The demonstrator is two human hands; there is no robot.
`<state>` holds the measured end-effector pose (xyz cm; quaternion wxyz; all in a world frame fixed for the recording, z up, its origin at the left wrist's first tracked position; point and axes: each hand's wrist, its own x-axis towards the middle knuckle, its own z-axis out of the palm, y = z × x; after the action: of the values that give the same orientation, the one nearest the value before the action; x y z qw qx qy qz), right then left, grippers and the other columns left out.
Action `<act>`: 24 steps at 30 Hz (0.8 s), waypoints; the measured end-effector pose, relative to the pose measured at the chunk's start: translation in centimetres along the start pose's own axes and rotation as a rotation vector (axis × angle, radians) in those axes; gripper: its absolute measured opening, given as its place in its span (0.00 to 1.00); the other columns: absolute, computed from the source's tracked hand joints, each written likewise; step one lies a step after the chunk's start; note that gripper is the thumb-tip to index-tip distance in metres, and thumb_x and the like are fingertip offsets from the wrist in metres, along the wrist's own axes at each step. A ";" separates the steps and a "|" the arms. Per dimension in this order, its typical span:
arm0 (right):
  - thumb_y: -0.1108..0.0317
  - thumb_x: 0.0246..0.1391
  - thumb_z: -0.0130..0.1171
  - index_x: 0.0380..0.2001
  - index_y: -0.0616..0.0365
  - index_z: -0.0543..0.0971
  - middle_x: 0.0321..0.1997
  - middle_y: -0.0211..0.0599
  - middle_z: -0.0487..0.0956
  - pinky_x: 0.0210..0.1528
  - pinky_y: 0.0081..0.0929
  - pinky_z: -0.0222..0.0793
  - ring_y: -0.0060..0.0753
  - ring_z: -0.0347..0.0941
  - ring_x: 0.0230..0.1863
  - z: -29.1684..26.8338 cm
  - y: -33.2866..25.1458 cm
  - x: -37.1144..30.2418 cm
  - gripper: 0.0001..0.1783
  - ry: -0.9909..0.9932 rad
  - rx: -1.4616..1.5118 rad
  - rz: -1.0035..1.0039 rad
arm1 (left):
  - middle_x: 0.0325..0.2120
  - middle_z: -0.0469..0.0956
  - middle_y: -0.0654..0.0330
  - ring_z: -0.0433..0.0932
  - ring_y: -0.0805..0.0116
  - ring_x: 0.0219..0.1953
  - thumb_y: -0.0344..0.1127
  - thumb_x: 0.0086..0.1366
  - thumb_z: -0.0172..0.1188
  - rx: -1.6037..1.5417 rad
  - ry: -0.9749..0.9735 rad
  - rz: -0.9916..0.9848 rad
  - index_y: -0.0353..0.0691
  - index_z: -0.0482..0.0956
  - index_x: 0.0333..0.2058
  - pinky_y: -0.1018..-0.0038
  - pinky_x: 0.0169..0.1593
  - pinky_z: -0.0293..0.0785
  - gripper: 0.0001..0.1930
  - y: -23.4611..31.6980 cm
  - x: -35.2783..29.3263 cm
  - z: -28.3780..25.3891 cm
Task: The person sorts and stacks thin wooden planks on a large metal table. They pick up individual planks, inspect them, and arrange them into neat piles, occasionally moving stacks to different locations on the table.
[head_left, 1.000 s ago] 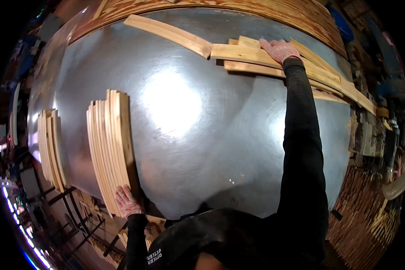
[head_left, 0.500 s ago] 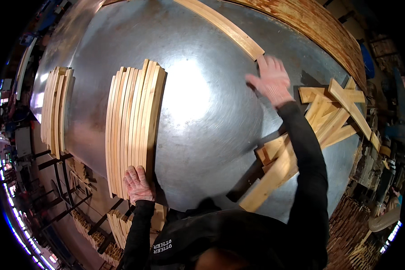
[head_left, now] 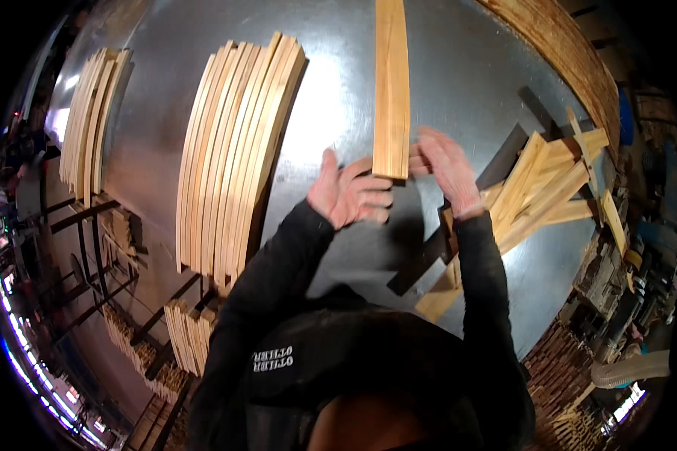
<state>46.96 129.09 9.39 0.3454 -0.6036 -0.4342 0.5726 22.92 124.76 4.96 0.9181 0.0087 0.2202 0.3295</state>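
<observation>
Fingers (head_left: 376,198) of the left hand (head_left: 342,197) are spread apart and point to the right, with the thumb raised. They lie at the near end of a single pale board (head_left: 393,90), around its left corner; whether any of them touches the wood cannot be told. The right hand (head_left: 451,177) is at the board's right edge, close to the same end, its fingers bent inward toward the wood. It is blurred (so whether it is clamped on the board or just beside it is unclear).

The board lies lengthwise between the two hands and runs away from the person, out past the top of the view. Beneath it is a grey metal tabletop (head_left: 466,79) with a bright patch of glare left of the board.

To the left, a long row (head_left: 237,158) of boards is packed side by side, and farther left is a smaller row (head_left: 94,124). To the right, beyond the right hand, loose boards lie crossed in a heap (head_left: 541,188). Plywood (head_left: 560,68) borders the far right side. Both arms wear black sleeves (head_left: 485,278). Lower left, below the tabletop, more wood (head_left: 188,338) is stacked.
</observation>
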 end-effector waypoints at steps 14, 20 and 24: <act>0.38 0.39 0.69 0.70 0.54 0.49 0.71 0.65 0.49 0.69 0.48 0.54 0.64 0.46 0.72 -8.1 7.1 -11.2 0.62 0.963 -0.833 0.610 | 0.17 0.73 0.57 0.70 0.69 0.16 0.49 0.66 0.56 0.863 0.358 -0.361 0.32 0.73 0.34 0.76 0.19 0.67 0.21 -3.1 6.5 1.5; 0.50 0.39 0.72 0.71 0.54 0.49 0.68 0.61 0.56 0.68 0.44 0.57 0.61 0.57 0.67 -8.4 9.6 -16.6 0.60 0.922 -0.681 0.498 | 0.36 0.78 0.35 0.79 0.47 0.42 0.46 0.61 0.51 1.800 0.918 -0.011 0.34 0.80 0.35 0.54 0.45 0.74 0.19 -2.3 5.2 3.0; 0.53 0.37 0.74 0.70 0.60 0.48 0.67 0.60 0.57 0.68 0.43 0.56 0.59 0.55 0.68 -8.5 12.7 -18.9 0.62 0.886 -0.703 0.385 | 0.43 0.76 0.41 0.78 0.48 0.44 0.61 0.47 0.67 2.098 1.017 0.555 0.29 0.73 0.48 0.58 0.46 0.75 0.41 -3.9 6.3 3.4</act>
<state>57.63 107.51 6.02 0.1633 -0.9309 -0.2951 0.1405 30.95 125.97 4.86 0.1691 0.6690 0.7097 0.1417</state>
